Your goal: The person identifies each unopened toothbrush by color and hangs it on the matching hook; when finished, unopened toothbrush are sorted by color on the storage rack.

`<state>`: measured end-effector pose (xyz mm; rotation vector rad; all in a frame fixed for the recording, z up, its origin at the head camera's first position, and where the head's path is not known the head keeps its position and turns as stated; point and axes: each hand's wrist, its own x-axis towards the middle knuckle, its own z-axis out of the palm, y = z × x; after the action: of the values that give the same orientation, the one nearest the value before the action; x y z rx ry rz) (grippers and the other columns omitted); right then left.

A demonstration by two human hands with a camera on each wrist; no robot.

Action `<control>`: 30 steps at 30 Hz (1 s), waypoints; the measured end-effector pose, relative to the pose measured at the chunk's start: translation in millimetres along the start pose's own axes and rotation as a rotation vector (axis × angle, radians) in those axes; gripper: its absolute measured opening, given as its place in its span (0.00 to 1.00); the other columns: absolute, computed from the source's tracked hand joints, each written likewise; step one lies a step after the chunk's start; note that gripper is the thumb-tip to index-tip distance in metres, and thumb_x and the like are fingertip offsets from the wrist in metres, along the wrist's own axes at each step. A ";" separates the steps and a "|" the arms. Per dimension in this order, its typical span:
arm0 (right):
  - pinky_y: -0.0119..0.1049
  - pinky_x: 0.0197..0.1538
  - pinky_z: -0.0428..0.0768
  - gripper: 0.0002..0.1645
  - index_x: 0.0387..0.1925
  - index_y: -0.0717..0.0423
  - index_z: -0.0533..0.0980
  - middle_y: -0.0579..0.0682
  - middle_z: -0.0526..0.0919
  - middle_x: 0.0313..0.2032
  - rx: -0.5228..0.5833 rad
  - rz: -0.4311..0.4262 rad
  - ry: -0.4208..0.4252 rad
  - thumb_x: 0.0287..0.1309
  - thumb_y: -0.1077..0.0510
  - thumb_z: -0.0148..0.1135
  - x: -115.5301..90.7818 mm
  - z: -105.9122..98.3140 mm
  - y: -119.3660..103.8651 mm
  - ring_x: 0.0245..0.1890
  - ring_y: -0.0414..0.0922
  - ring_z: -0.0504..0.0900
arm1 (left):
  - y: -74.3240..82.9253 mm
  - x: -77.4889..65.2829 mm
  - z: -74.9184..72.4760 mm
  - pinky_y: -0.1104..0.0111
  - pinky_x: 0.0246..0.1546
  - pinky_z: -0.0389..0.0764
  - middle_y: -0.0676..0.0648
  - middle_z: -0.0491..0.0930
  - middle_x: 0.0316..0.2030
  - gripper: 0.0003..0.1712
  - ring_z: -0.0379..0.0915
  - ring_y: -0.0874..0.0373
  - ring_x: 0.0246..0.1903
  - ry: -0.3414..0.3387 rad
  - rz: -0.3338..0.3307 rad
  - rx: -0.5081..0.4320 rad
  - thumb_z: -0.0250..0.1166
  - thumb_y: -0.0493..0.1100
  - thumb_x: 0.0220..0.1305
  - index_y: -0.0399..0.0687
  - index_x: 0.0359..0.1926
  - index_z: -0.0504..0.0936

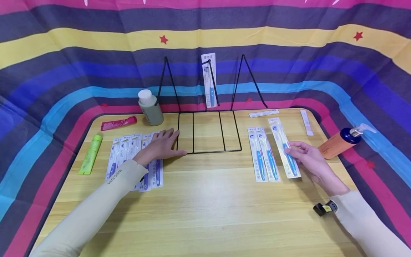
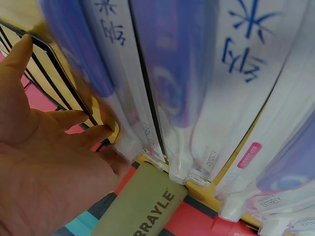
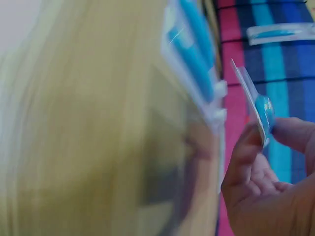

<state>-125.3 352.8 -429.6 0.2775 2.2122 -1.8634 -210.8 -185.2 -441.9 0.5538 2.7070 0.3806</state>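
My right hand (image 1: 308, 159) pinches a packaged blue toothbrush (image 1: 279, 135) between thumb and fingers, over the right of the table. In the right wrist view that toothbrush pack (image 3: 257, 105) appears nearly edge-on. Two more blue toothbrush packs (image 1: 259, 153) lie just left of it. My left hand (image 1: 162, 144) is spread, its fingertips at the left side of a black wire rack (image 1: 213, 152); nothing is gripped in it. Under and beside that hand lie several purple toothbrush packs (image 1: 157, 173), partly covered by the forearm. One blue toothbrush pack (image 1: 208, 82) hangs on the rack's middle hook.
A grey-green bottle (image 1: 152, 110) stands behind my left hand. A pink tube (image 1: 118, 123) and a green tube (image 1: 90, 155) lie at the left. An orange pump bottle (image 1: 337, 144) stands at the right edge. Small white packets (image 1: 264, 113) lie at the back right.
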 end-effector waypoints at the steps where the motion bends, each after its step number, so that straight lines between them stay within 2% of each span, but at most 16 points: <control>1: 0.31 0.38 0.86 0.17 0.61 0.55 0.75 0.38 0.91 0.41 0.051 -0.023 -0.022 0.77 0.59 0.69 -3.1 4.3 -4.1 0.38 0.36 0.88 | -0.2 0.1 0.1 0.31 0.79 0.41 0.30 0.45 0.85 0.63 0.40 0.25 0.82 -0.002 -0.001 0.001 0.62 0.76 0.72 0.41 0.88 0.50; 5: 0.31 0.42 0.87 0.15 0.60 0.55 0.74 0.42 0.91 0.46 0.139 -0.127 -0.115 0.78 0.64 0.65 -12.6 26.0 -19.3 0.43 0.38 0.89 | 0.0 0.3 -0.2 0.31 0.78 0.42 0.30 0.45 0.85 0.63 0.40 0.25 0.82 0.004 -0.004 -0.018 0.63 0.76 0.72 0.41 0.88 0.50; 11: 0.32 0.48 0.85 0.15 0.61 0.53 0.74 0.43 0.89 0.50 0.096 -0.211 -0.194 0.78 0.64 0.64 -17.7 65.4 -35.5 0.48 0.38 0.87 | -1.1 0.2 0.2 0.30 0.78 0.46 0.30 0.45 0.85 0.63 0.39 0.25 0.82 -0.001 -0.006 -0.027 0.63 0.75 0.72 0.41 0.88 0.50; 14: 0.33 0.49 0.83 0.15 0.60 0.54 0.74 0.44 0.89 0.49 0.071 -0.307 -0.187 0.78 0.65 0.65 -17.0 85.0 -42.6 0.47 0.40 0.86 | -1.7 0.1 0.8 0.31 0.78 0.49 0.30 0.45 0.85 0.63 0.40 0.25 0.82 0.003 0.003 -0.019 0.63 0.75 0.71 0.41 0.88 0.51; 18: 0.33 0.50 0.82 0.16 0.60 0.54 0.75 0.47 0.90 0.49 0.053 -0.433 -0.137 0.77 0.64 0.67 -15.6 109.4 -55.1 0.47 0.43 0.86 | -1.8 -0.1 1.5 0.32 0.78 0.49 0.31 0.45 0.85 0.63 0.41 0.26 0.82 0.005 0.006 -0.013 0.63 0.75 0.71 0.41 0.88 0.51; 22: 0.34 0.52 0.82 0.16 0.60 0.54 0.74 0.50 0.90 0.50 0.065 -0.517 -0.096 0.76 0.64 0.67 -12.6 130.4 -68.6 0.48 0.46 0.86 | -1.3 0.5 0.8 0.31 0.78 0.48 0.31 0.45 0.86 0.63 0.41 0.26 0.82 0.005 -0.002 -0.016 0.64 0.76 0.71 0.42 0.88 0.51; 26: 0.35 0.50 0.83 0.17 0.59 0.56 0.74 0.52 0.90 0.49 0.112 -0.591 -0.119 0.75 0.68 0.66 -7.8 150.1 -79.1 0.46 0.47 0.85 | -1.0 0.7 0.6 0.31 0.78 0.47 0.30 0.45 0.85 0.63 0.41 0.25 0.82 0.006 -0.002 -0.016 0.64 0.76 0.71 0.41 0.88 0.51; 30: 0.35 0.46 0.83 0.17 0.58 0.60 0.74 0.51 0.90 0.46 0.109 -0.634 -0.149 0.73 0.71 0.65 -2.8 165.6 -81.4 0.44 0.46 0.85 | -2.5 0.5 1.6 0.31 0.78 0.48 0.31 0.45 0.85 0.63 0.41 0.25 0.82 0.007 0.003 -0.015 0.64 0.76 0.71 0.42 0.88 0.51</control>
<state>-137.1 175.8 -378.9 -0.5983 2.2582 -2.2087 -211.4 -186.9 -444.3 0.5538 2.7082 0.4044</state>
